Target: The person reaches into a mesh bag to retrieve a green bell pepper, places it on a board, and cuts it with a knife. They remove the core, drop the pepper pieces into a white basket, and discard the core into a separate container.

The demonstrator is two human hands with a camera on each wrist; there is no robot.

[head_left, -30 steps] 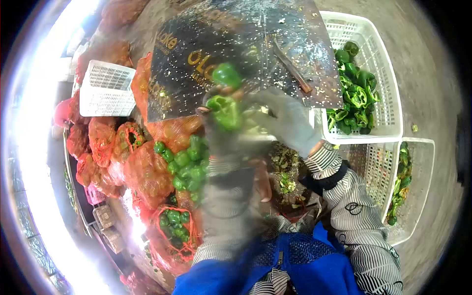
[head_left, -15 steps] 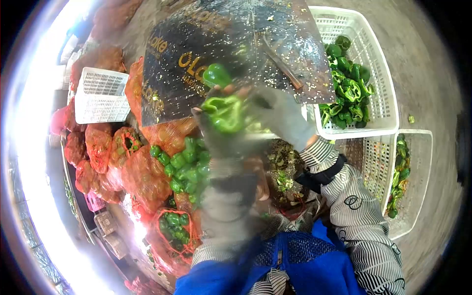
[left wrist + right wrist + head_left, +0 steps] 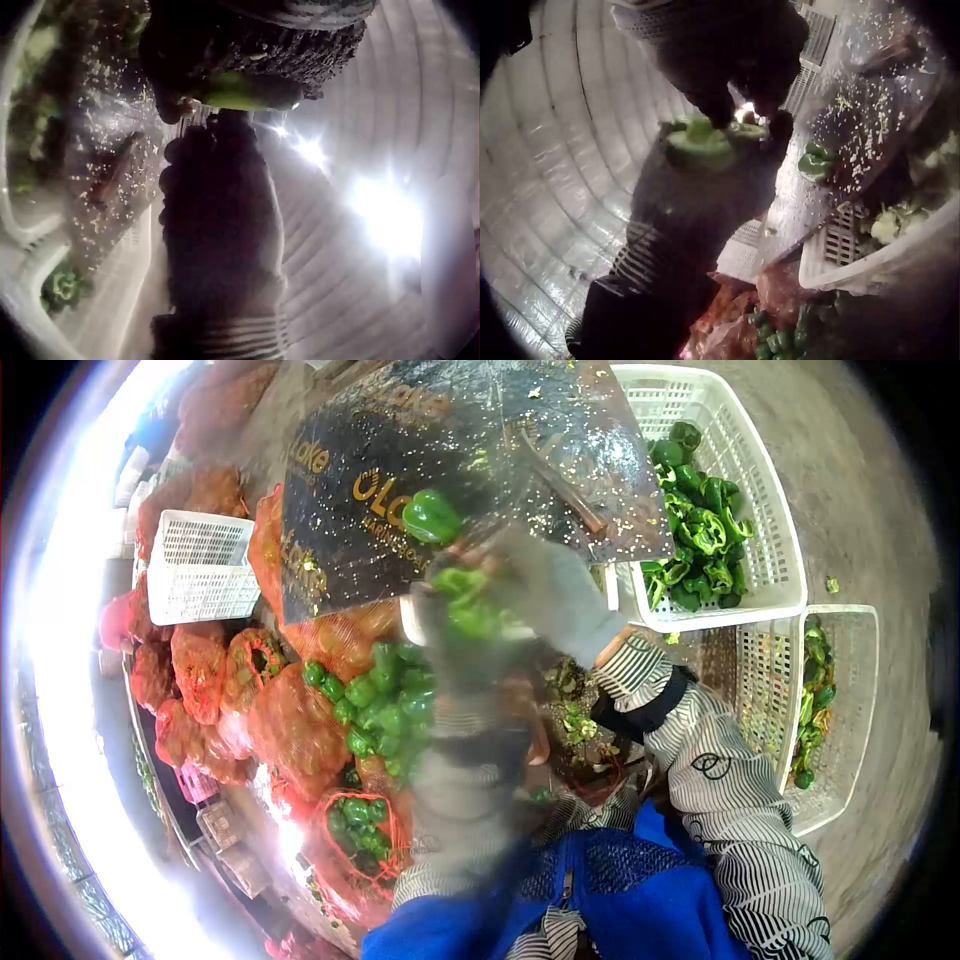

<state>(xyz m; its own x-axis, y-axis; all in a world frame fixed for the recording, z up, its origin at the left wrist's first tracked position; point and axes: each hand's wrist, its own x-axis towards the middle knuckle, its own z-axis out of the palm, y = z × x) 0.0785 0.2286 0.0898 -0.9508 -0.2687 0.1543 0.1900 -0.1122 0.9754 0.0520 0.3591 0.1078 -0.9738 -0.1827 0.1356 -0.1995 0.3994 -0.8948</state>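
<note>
Both hands wear gloves and meet over the near edge of the dark board. My left hand, blurred, grips an opened green bell pepper from below. From the right, my right hand bends its fingers onto that pepper. Its fingertips reach the cut opening in the right wrist view, where the pepper lies between both hands. In the left wrist view just a green strip of pepper shows under the left hand. A whole green bell pepper lies on the board just beyond the fingers.
A wooden-handled knife lies on the seed-strewn board. At right, a white crate holds cut peppers; another crate stands nearer. Red mesh sacks and loose green peppers are at left, with a small white basket.
The head view has shifted, so the board and crates sit further left. The held pepper has turned, showing less of its wide opening; the right hand stays against it.
</note>
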